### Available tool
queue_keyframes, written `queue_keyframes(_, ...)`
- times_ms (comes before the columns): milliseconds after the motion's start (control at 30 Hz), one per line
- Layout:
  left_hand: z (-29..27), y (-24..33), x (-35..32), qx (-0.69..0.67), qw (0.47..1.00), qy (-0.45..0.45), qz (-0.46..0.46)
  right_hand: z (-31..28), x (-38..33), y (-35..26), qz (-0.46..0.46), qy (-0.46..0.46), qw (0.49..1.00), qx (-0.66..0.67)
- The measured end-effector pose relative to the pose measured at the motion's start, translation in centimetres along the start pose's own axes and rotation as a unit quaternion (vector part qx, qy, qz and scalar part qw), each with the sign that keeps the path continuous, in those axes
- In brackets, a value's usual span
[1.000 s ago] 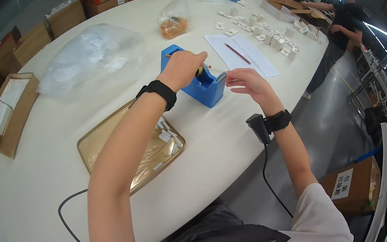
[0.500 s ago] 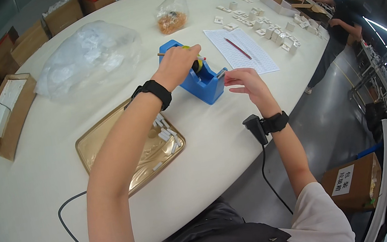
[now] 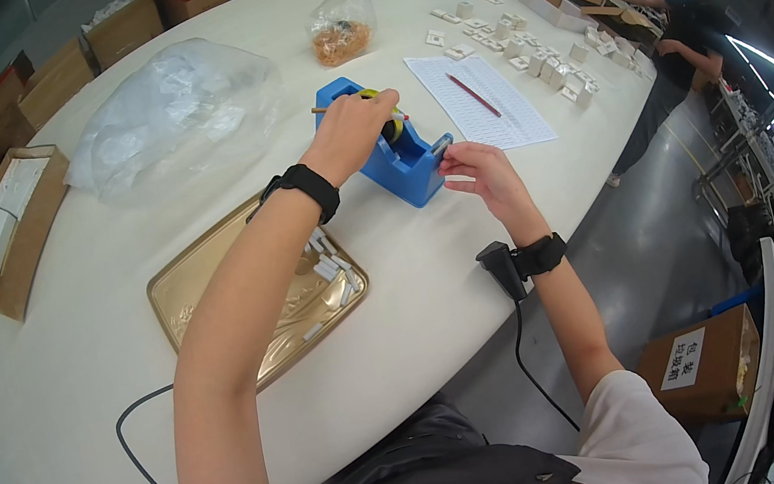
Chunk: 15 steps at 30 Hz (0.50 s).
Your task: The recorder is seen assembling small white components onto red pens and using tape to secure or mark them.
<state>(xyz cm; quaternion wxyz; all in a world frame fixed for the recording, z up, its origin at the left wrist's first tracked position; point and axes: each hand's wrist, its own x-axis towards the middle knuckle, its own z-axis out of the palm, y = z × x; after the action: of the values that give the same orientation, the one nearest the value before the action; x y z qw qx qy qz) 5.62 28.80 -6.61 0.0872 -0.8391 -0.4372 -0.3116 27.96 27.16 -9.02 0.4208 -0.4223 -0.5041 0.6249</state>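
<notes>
A blue tape dispenser (image 3: 410,176) with a yellow-edged roll of tape (image 3: 398,129) stands on the white table in front of me. My left hand (image 3: 353,134) is closed over the top of the dispenser. A thin brown stick (image 3: 318,110) pokes out beside its knuckles. At the dispenser's cutter end, my right hand (image 3: 480,170) pinches thumb and forefinger together; what lies between them is too small to make out. Below my left wrist is a gold tray (image 3: 194,270) with several short white tubes (image 3: 329,269), partly covered by my left forearm.
A sheet of paper (image 3: 512,124) with a red pencil (image 3: 473,94) lies to the right. Beyond are several small white parts (image 3: 536,66), a bag of orange-brown pieces (image 3: 342,38) and a large clear plastic bag (image 3: 174,113). A black cabled device (image 3: 501,269) hangs at my right wrist. A co-worker (image 3: 690,42) stands right.
My right hand has shifted slightly left, closer against the cutter end, and its fingers have drawn together. My left hand stays on the dispenser.
</notes>
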Motion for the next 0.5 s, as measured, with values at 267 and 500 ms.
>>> queue_keyframes(267, 0.3, 0.1, -0.1, 0.0, 1.0, 0.004, -0.005, 0.4, -0.1, 0.2, -0.02, 0.018, 1.0, 0.014)
queue_keyframes(500, 0.4, 0.3, -0.1, 0.023, 1.0, -0.013, -0.011, 0.7, 0.4, 1.3, -0.069, 0.029, 0.996, 0.055)
